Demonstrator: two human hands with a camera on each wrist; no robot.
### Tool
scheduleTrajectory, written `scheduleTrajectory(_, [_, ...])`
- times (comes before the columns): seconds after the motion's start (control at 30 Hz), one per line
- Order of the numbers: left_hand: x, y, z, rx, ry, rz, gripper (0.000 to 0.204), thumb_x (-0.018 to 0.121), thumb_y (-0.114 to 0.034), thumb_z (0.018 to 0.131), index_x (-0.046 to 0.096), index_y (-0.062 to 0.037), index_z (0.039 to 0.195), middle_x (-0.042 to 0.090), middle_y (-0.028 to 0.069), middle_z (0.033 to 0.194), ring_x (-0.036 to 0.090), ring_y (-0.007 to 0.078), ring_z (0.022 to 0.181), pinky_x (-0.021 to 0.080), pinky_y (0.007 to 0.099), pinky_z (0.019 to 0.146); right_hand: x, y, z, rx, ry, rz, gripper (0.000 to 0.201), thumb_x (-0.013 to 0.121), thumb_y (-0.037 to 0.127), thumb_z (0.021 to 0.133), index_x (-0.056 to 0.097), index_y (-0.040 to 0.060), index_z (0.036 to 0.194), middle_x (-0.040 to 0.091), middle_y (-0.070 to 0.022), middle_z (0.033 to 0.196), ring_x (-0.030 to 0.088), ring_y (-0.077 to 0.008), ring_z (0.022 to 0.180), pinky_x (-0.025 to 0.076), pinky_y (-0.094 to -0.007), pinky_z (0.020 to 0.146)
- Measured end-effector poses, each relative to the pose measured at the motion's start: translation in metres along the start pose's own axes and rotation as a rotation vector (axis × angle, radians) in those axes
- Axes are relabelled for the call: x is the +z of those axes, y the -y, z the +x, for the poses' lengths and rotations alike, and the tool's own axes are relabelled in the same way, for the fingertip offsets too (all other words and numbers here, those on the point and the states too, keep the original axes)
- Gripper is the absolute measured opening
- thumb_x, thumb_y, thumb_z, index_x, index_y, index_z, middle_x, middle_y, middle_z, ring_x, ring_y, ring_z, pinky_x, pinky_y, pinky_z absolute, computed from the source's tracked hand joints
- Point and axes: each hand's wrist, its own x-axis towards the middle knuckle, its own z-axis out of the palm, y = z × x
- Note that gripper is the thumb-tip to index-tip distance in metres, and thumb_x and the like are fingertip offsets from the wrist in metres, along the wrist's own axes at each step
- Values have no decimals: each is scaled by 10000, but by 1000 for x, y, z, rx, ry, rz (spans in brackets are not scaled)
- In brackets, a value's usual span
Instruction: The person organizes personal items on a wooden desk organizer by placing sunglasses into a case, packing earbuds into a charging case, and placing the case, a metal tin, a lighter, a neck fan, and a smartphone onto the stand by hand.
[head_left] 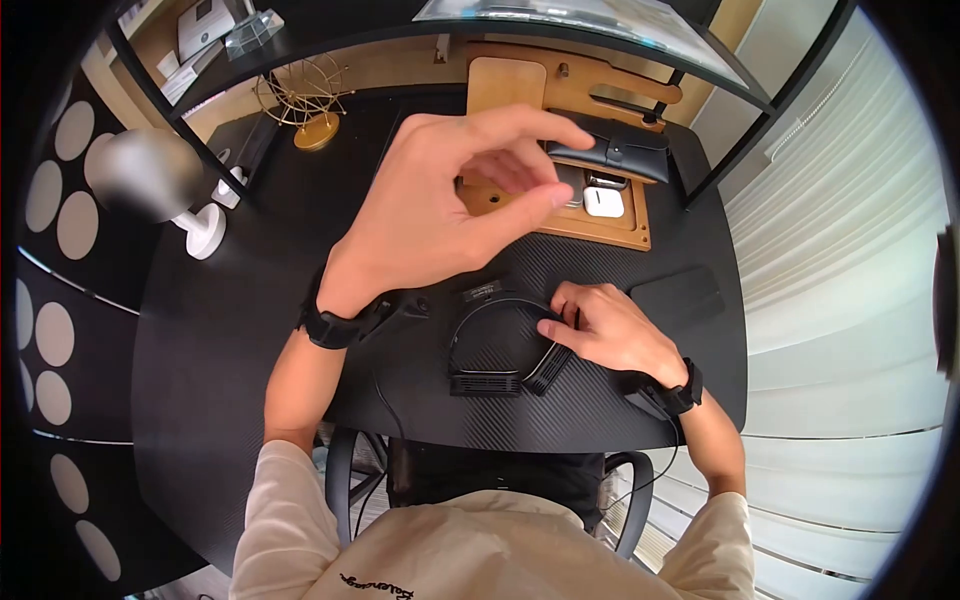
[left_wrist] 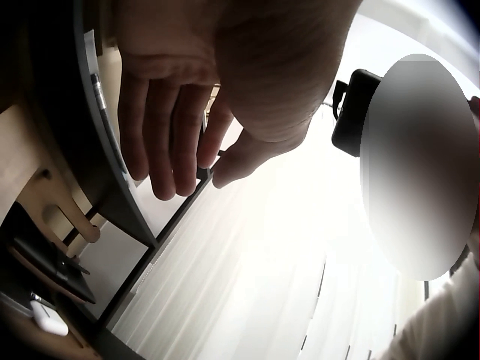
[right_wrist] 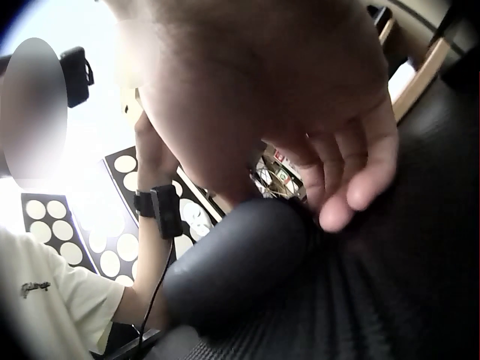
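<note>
A black neck fan (head_left: 485, 384), a curved band with slotted vents at its two ends, lies on the dark textured desk (head_left: 430, 425). My right hand (head_left: 622, 330) grips its right side between thumb and fingers. Close up in the right wrist view, the fan's smooth rounded arm (right_wrist: 236, 259) sits beneath that hand's thumb and fingers. Raised high over the desk, my left hand (head_left: 430, 195) holds nothing; its fingers bend loosely and the thumb stands apart from the index finger. The left wrist view shows the same hand (left_wrist: 195, 112) with its fingers hanging down.
Behind the fan sits a wooden organizer (head_left: 600, 236) bearing a white earbud case (head_left: 603, 203) and a black leather case (head_left: 630, 158). A dark flat pad (head_left: 680, 297) lies at right. Farther left are a gold wire ornament (head_left: 316, 130) and a white stand (head_left: 205, 232). A shelf spans overhead.
</note>
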Motion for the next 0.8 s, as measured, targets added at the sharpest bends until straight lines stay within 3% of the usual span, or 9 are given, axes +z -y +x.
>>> scheduleTrajectory(0.13, [0,-3,1,-77,2,-3,326,732,-15,915,710,-37,1240,768,48,913,751,128,853,577,255,809,8,-9,-5,-61,-51,8,227,693,182,914,645,-24,832,641,-139,659,653,-261,621,481,-371,605])
scheduleTrajectory(0.23, [3,-1,2,-71,12,19,320,736,-5,911,711,-27,1230,768,54,922,751,132,863,577,256,811,-3,-5,-8,18,-2,204,264,684,219,879,662,-33,801,645,-183,666,676,-315,654,502,-414,634])
scheduleTrajectory(0.3, [2,-3,3,-74,18,6,313,741,-5,908,717,-24,1219,768,57,928,751,135,868,580,259,813,-8,-11,-8,57,27,255,275,684,224,914,657,-32,819,668,-139,685,680,-257,662,491,-380,641])
scheduleTrajectory(0.37, [0,-4,1,-74,24,20,312,738,0,906,721,-24,1216,768,58,918,752,138,865,583,262,812,-13,-13,-8,46,74,647,236,647,162,990,596,-8,835,661,-68,738,698,-148,744,526,-295,693])
scheduleTrajectory(0.4, [0,-5,0,-70,14,18,312,738,0,906,721,-24,1216,768,58,918,752,138,865,583,262,812,-25,-7,-14,53,116,754,229,615,163,1021,583,9,854,685,-66,801,711,-163,780,543,-283,735])
scheduleTrajectory(0.43, [-2,-6,0,-51,5,4,309,735,0,905,724,-25,1213,768,59,911,752,137,862,584,261,810,-36,-3,-18,5,130,857,229,616,156,1013,571,22,833,674,-74,747,713,-178,731,557,-301,713])
scheduleTrajectory(0.5, [-5,-8,-1,-24,-13,-10,307,732,0,904,727,-26,1209,768,59,904,752,136,859,585,261,808,-62,1,-32,-15,76,904,203,634,164,1023,617,15,888,683,-61,731,706,-157,703,555,-296,695])
scheduleTrajectory(0.7, [-15,-19,-3,32,-57,-42,293,726,0,897,739,-29,1188,766,57,890,750,127,834,583,251,793,-106,-4,-66,-174,-428,901,305,557,261,1084,638,-4,956,608,-54,650,609,-157,578,533,-327,635])
scheduleTrajectory(0.8, [-18,-22,-5,60,-71,-54,295,730,-2,893,743,-38,1186,764,50,878,749,126,811,581,245,782,-126,-16,-72,-227,-479,847,389,520,305,1096,663,-53,1048,563,-42,634,563,-156,573,527,-331,680])
